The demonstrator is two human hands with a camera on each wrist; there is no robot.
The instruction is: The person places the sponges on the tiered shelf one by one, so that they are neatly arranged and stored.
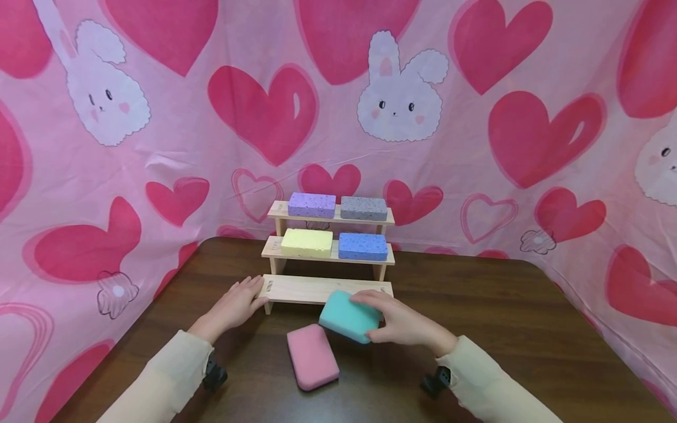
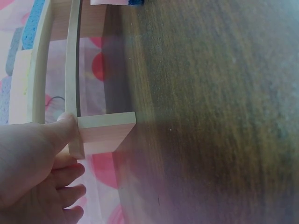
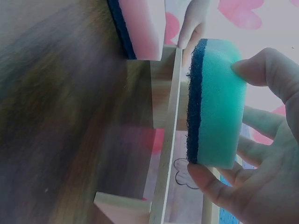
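Note:
My right hand (image 1: 399, 317) grips a teal sponge (image 1: 349, 316) by its edges, tilted at the front right of a wooden three-tier stand's (image 1: 304, 288) bottom shelf. Seen from the right wrist, this sponge (image 3: 219, 102) has a dark scouring layer, and thumb and fingers hold opposite sides. My left hand (image 1: 238, 302) holds the left end of the bottom shelf; in the left wrist view its thumb (image 2: 65, 128) lies against the board's edge, with the other fingers partly hidden past the end. A pink sponge (image 1: 313, 357) lies on the table before the stand.
The middle shelf carries a yellow sponge (image 1: 307, 242) and a blue sponge (image 1: 362, 247). Above them sit a purple sponge (image 1: 312, 205) and a grey sponge (image 1: 364, 208). A pink cloth (image 1: 338, 158) with hearts and rabbits hangs behind the dark wooden table (image 1: 476, 294).

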